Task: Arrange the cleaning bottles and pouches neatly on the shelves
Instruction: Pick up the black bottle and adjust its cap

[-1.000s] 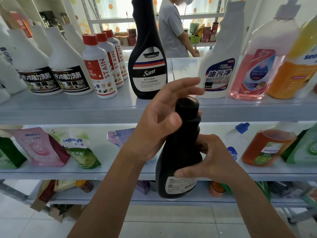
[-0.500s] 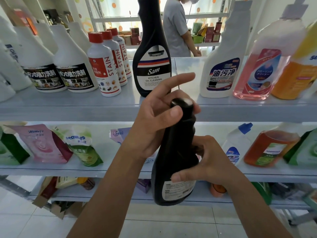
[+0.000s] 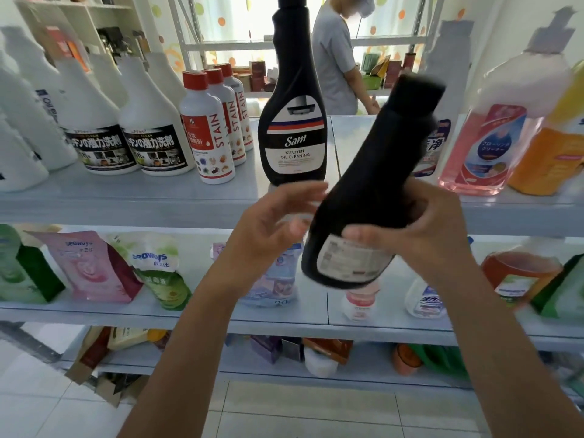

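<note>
Bright, even daylight fills the scene — it comes from the curtained window (image 3: pixel 252 23) behind the shelves, which is nearly washed out. Shadows are soft and faint. The held black bottle (image 3: pixel 376 184) and both hands are smeared by motion blur, the cap most of all. Wide-angle distortion bends the bottles at the left and right edges outward — those on the far right look soft.

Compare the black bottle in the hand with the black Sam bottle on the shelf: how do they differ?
The held bottle tilts to the right in the right hand; the Sam bottle stands upright on the top shelf. The held bottle shows its back label, the Sam bottle its front. Both have the same black shape.
</note>
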{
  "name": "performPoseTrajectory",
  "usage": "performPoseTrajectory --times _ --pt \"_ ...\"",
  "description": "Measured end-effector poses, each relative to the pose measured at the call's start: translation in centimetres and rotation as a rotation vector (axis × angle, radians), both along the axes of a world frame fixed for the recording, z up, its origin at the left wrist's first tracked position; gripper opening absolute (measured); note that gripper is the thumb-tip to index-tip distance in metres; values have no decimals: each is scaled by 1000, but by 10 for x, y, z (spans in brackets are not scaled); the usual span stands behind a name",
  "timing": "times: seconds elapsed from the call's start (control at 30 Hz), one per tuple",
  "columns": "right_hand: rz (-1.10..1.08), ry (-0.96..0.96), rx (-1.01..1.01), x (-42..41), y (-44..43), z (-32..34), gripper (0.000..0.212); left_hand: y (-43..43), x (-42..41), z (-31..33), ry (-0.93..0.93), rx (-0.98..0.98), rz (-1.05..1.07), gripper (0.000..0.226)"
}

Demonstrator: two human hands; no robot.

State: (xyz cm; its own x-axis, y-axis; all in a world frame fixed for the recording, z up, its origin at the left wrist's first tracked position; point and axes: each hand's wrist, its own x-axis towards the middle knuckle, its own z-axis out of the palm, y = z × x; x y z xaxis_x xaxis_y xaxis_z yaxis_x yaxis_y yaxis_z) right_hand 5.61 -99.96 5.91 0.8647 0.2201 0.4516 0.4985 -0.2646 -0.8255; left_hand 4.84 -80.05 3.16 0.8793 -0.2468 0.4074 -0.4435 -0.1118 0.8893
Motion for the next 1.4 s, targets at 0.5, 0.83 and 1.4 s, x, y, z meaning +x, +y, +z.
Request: performPoseTrajectory --times 0.5,0.83,1.4 --pt "-44 32 161 21 86 8 107 -3 11 -3 -150 21 755 39" --pt "314 278 733 48 59 5 50 11 20 0 -109 -9 285 63" --pt "-31 -8 288 101 79 -6 71 11 80 -3 -184 172 642 84"
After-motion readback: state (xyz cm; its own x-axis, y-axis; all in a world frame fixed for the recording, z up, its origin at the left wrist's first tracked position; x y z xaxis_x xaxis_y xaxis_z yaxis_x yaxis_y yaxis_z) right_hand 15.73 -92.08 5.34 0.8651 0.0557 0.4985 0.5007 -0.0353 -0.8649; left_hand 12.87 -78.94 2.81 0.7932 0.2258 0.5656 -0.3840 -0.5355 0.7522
